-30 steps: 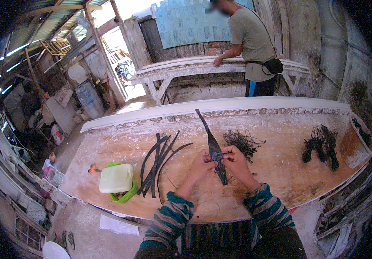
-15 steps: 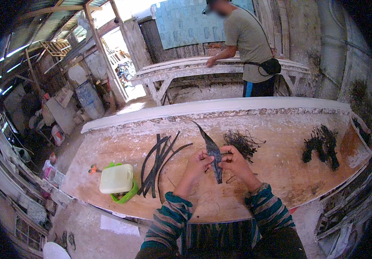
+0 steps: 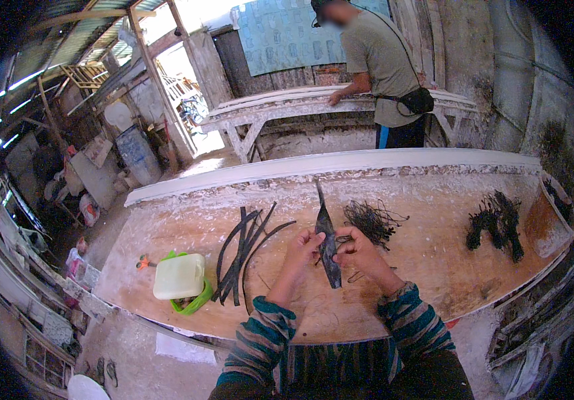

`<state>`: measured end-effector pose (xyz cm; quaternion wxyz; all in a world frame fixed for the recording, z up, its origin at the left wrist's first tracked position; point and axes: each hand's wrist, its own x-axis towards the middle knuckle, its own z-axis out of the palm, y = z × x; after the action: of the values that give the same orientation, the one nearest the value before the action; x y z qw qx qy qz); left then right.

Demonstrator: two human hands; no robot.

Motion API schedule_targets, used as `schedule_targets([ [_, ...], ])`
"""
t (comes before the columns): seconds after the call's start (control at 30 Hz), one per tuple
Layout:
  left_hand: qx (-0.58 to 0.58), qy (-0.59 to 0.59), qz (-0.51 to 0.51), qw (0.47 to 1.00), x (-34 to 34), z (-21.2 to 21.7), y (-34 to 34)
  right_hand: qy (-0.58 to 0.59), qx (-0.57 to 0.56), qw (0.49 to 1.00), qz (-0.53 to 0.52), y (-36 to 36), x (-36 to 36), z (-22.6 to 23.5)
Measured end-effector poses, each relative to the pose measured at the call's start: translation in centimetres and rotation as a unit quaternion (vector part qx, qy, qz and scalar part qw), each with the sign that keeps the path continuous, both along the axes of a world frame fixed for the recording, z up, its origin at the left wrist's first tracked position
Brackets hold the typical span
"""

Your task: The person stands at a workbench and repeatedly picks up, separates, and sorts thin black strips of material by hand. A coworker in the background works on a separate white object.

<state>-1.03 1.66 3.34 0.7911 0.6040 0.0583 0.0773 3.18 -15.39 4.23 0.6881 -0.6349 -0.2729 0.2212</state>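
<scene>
Both my hands hold a dark, flat strip (image 3: 328, 250) that narrows to a thin tip at its far end, above the wooden worktable (image 3: 427, 280). My left hand (image 3: 304, 250) pinches its left edge. The right edge is gripped between the fingers of my right hand (image 3: 359, 253). Several long black strips (image 3: 237, 257) lie crossed to the left of my hands. Just beyond my right hand is a tangle of thin black cords (image 3: 374, 222). Bundles of similar black cords (image 3: 497, 223) lie farther right.
A pale lidded box (image 3: 180, 275) sits on a green basket (image 3: 197, 301) at the left, beside orange-handled scissors (image 3: 144, 262). An open container (image 3: 554, 217) lies at the right end. A raised white ledge (image 3: 340, 162) borders the far side. A person (image 3: 387, 73) stands at another bench (image 3: 280, 107).
The dark strip has turned more upright, its far tip swinging right. My hands have shifted slightly along it. The person at the far bench leans a little differently, their hand moved right.
</scene>
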Motion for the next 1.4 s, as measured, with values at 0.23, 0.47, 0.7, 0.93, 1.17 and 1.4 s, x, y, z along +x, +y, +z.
schedule_targets([
  [0.23,0.013,-0.010,0.058,0.998,-0.1,0.5,0.5,0.026,-0.051,0.990,0.130,0.0,-0.5,0.3],
  [0.47,0.027,0.010,0.063,0.998,-0.3,0.4,0.7,0.052,-0.072,0.971,0.221,-0.3,-0.6,0.9],
  [0.7,0.084,-0.013,0.096,0.992,-0.4,0.9,0.5,0.039,-0.099,0.964,0.245,-0.7,-0.3,0.4],
  [0.93,0.209,-0.031,-0.010,0.977,0.5,-1.6,-0.2,-0.056,-0.030,0.998,-0.018,0.5,0.3,-0.9],
  [1.17,0.112,0.037,-0.064,0.991,-0.3,-0.6,-0.8,0.013,-0.033,0.999,-0.031,-0.3,0.7,-0.2],
  [1.4,0.125,0.022,-0.020,0.992,-0.3,0.0,-1.3,0.111,0.023,0.993,-0.014,0.0,0.2,0.3],
])
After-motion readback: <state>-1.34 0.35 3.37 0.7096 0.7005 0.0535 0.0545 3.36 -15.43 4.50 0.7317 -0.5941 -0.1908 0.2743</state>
